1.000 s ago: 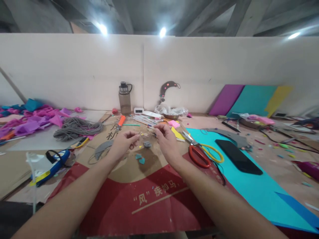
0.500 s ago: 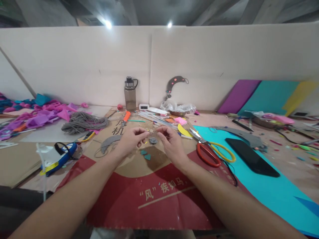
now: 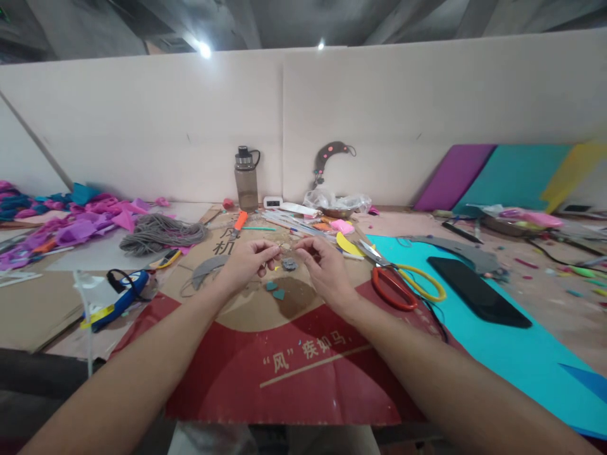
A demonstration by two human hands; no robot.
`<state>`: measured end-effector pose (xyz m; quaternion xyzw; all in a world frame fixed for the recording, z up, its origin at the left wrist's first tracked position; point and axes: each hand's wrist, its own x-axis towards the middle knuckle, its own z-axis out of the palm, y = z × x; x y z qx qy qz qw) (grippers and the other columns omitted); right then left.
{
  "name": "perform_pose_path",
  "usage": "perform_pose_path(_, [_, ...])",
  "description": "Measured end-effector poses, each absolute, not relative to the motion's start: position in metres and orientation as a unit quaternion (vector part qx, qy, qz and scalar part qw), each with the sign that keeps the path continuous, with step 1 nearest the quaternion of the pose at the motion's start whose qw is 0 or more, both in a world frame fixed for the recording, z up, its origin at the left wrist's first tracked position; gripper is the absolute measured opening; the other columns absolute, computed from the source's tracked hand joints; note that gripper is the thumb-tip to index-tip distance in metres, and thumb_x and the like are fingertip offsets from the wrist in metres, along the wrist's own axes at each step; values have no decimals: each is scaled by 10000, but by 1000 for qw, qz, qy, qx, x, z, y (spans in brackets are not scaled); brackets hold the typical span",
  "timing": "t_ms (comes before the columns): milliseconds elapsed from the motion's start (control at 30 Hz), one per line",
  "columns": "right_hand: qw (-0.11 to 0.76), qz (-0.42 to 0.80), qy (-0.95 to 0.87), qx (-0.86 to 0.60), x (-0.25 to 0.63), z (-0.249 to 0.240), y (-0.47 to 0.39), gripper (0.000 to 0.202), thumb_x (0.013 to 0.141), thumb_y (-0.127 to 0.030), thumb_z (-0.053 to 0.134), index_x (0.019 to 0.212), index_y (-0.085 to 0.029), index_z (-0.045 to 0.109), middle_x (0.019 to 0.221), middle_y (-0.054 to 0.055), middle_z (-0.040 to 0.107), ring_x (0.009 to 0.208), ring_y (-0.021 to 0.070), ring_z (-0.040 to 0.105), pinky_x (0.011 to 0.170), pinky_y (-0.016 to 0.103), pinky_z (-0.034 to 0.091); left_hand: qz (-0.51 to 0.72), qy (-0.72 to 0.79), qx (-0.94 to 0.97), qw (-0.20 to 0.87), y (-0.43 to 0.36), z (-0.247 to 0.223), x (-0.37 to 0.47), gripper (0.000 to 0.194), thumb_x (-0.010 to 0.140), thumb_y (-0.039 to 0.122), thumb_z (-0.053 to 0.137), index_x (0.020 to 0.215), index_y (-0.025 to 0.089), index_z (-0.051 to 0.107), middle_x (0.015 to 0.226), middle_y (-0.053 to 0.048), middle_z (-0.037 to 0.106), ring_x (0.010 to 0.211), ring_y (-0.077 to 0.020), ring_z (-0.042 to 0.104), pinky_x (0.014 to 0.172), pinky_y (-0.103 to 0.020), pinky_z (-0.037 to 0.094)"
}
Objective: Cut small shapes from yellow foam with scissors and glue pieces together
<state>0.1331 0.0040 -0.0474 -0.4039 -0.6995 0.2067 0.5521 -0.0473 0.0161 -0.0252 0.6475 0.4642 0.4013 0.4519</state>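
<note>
My left hand (image 3: pixel 257 260) and my right hand (image 3: pixel 321 260) are raised over the cardboard, a small gap between their fingertips. Each hand pinches thumb against forefinger; whatever is held there is too small and fine to name. Just below the gap sits a small grey piece (image 3: pixel 289 265) of felt-like material. Closer to me lie two small teal pieces (image 3: pixel 279 294), one shaped like a heart. Beside my left wrist rests a grey crescent (image 3: pixel 207 270) with a cord loop.
Red-and-yellow-handled scissors (image 3: pixel 394 287) and a black phone (image 3: pixel 478 292) lie to the right on a turquoise sheet (image 3: pixel 516 373). Behind my hands are an orange cutter (image 3: pixel 240 221) and a water bottle (image 3: pixel 246 183). Grey cord (image 3: pixel 164 232) and a blue device (image 3: pixel 118 297) are left.
The whole view has shifted slightly. Both hands keep their pinched pose above the cardboard, with only slight finger movement; the things on the table stay where they were.
</note>
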Motion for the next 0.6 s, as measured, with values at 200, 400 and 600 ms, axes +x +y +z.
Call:
perform_pose_path(200, [497, 195, -742, -406, 133, -48, 5, 302, 931, -324, 428, 687, -195, 552, 665, 8, 549, 673, 151, 510, 647, 277, 385, 409, 450, 640, 469, 21, -28, -49, 312, 765, 455, 631, 764, 143, 639, 635, -8, 588, 512, -80, 492, 435, -194, 351])
perform_pose_path(400, [483, 191, -749, -412, 140, -27, -5, 87, 864, -226, 516, 890, -177, 583, 829, 32, 612, 772, 157, 553, 712, 296, 435, 429, 461, 628, 457, 24, -26, -51, 322, 735, 463, 658, 785, 145, 657, 756, -39, 636, 550, -86, 513, 424, -195, 343])
perform_pose_path(600, [441, 86, -758, -474, 227, -2, -67, 224, 880, -329, 533, 1079, -233, 573, 1087, 77, 623, 971, 213, 591, 817, 367, 482, 435, 465, 628, 447, 28, -28, -52, 302, 717, 463, 667, 739, 162, 663, 743, -45, 643, 545, -92, 510, 423, -204, 339])
